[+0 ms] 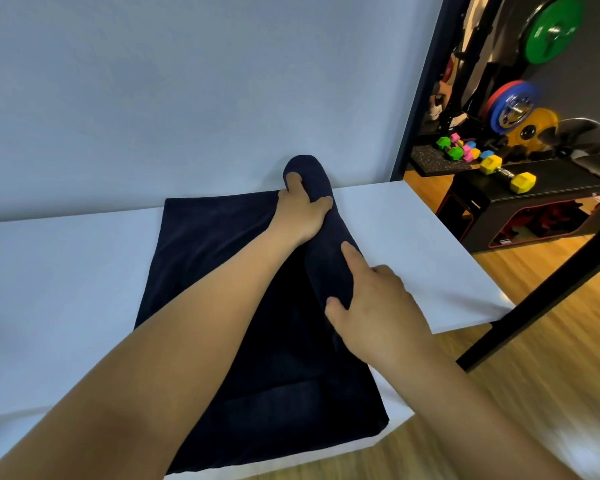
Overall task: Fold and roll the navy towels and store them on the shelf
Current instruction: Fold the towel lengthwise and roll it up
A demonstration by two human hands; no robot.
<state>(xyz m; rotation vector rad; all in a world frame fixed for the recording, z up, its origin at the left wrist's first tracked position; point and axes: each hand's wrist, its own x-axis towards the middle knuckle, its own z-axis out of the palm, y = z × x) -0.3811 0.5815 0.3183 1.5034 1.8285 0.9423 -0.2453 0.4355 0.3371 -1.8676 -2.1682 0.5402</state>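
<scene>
The folded navy terry towel (194, 265), gripped by the left hand (300, 216) and right hand (374, 306), is rolled only at 3 o'clock; shelving is not yet done

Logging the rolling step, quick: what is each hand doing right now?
Left hand: grips the far end of the navy towel roll.
Right hand: grips the nearer part of the same roll.

I am reaching both bare forearms forward and to the right. My left arm is stretching in from the lower left, and my left hand (300, 211) is curling its fingers and thumb over the far end of the rolled navy towel (205, 254). My right hand (378, 306) is nearer, gripping the roll between thumb and extended index finger.
</scene>
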